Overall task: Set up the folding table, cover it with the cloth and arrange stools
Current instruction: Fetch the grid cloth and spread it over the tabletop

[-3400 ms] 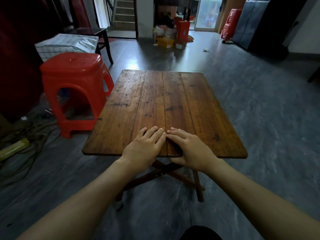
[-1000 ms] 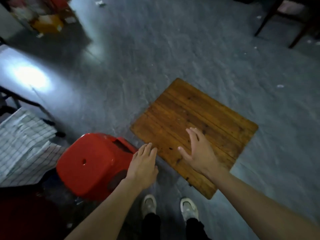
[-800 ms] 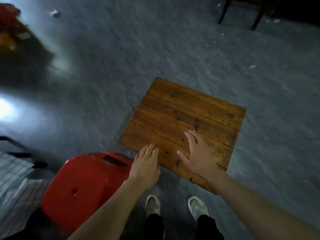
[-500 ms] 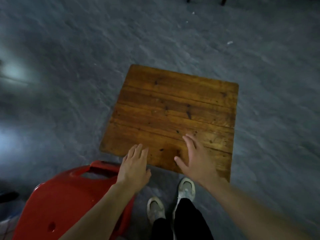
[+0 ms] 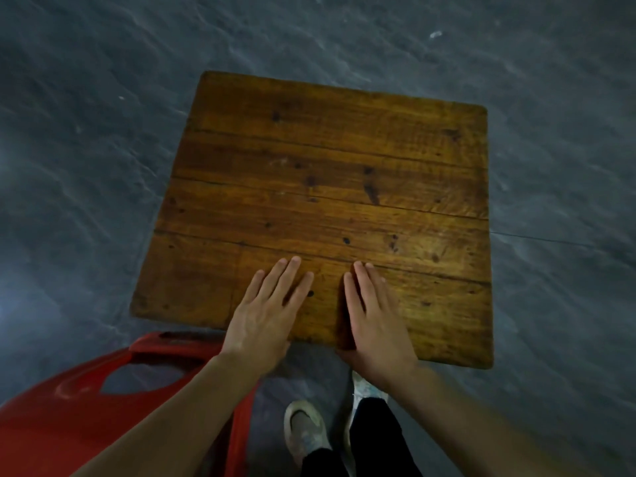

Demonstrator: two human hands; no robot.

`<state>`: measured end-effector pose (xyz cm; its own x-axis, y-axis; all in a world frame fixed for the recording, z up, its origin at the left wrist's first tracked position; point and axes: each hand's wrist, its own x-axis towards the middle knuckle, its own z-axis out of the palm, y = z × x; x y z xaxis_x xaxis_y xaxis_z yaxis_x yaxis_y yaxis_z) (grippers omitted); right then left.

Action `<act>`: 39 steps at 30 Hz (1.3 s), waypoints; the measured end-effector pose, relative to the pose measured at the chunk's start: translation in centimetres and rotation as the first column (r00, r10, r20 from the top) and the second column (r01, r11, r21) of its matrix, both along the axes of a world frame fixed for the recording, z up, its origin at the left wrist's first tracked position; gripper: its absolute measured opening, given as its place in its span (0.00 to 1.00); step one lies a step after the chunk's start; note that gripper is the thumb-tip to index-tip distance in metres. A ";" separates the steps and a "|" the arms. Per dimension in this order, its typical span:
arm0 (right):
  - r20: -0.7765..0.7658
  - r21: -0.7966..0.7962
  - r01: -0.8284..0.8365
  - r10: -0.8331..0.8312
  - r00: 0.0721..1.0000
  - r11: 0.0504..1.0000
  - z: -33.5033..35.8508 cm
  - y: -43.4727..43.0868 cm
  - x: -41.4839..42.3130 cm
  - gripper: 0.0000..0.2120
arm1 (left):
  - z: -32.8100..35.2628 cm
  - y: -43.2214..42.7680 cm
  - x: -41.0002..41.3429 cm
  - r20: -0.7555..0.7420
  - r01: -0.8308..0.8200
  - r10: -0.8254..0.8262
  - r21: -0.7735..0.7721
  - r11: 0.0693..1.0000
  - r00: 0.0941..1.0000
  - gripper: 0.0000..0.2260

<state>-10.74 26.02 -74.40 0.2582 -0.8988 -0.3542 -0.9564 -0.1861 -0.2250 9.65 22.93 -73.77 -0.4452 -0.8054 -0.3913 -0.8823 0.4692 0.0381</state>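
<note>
Brown plank-topped wooden table (image 5: 330,187) seen from above, standing on grey stone-pattern floor (image 5: 557,139). Left hand (image 5: 265,315) and right hand (image 5: 375,321) both flat, fingers extended, palms down at table's near edge, gripping nothing. Red plastic stool (image 5: 86,407) just beside near-left corner. Pale shoes (image 5: 304,432) below near edge.

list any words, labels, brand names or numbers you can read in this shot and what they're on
None: no readable text shows anywhere.
Wooden tabletop: bare planks with knots and dark spots, no label.
Red plastic stool: plain moulded surface, no brand visible.
Shoes: pale and scuffed, any marking too blurred to read.
Grey floor: only mottled pattern and small specks.
Left hand and right hand rest flat on the tabletop, bearing nothing written.
</note>
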 end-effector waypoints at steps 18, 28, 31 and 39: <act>-0.038 -0.147 0.008 -0.013 0.999 0.989 -0.5 -3.9 0.0 0.45 | -0.7 -4.4 -0.6 -0.131 0.055 -0.087 -0.235 0.970 0.988 0.33; -0.028 -0.104 -0.003 0.000 1.000 0.995 0.5 -10.4 -1.6 0.51 | -0.6 -10.5 -2.2 -0.087 0.062 -0.078 -0.171 0.983 0.993 0.40; 0.001 -0.096 0.002 -0.002 1.000 0.995 1.4 -13.4 -2.4 0.49 | -0.1 -13.6 -2.6 -0.108 0.038 -0.058 -0.182 0.982 0.992 0.42; 0.022 -0.054 -0.018 0.019 1.000 0.998 2.4 -21.8 -4.9 0.51 | 1.2 -21.3 -4.6 -0.126 0.030 -0.049 -0.150 0.988 0.991 0.45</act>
